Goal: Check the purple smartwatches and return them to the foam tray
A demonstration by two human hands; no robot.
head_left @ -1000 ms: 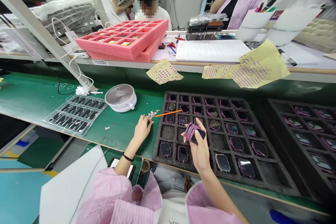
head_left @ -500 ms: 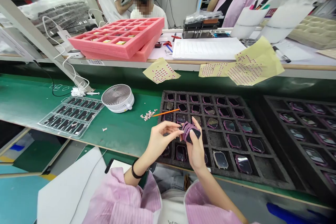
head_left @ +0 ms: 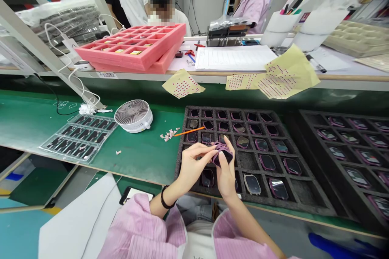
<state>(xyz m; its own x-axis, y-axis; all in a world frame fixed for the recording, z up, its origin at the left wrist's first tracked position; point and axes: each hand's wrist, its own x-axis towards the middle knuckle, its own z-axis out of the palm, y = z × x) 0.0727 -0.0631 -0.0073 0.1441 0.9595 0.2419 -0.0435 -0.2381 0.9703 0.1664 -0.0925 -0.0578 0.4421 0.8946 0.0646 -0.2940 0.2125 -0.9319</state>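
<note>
A purple-framed smartwatch with a dark screen is held up over the near part of a black foam tray. My right hand grips it, thumb across the screen and fingers behind. My left hand pinches at the watch's left edge, its thumb and fingertips together; anything small between them is hidden. Beneath and around my hands, compartments of the tray hold more watches, such as a purple one and a pale-framed one.
A second watch tray stands to the right. Leftward lie an orange stick, small loose pieces, a white fan and a clear tray of dark parts. Above, the shelf carries pink foam trays; dotted yellow sheets hang from it.
The purple layers of the watch, apart before, now look closer together. My left fingers have shifted slightly along its edge. The whole view has moved a little to the right.
</note>
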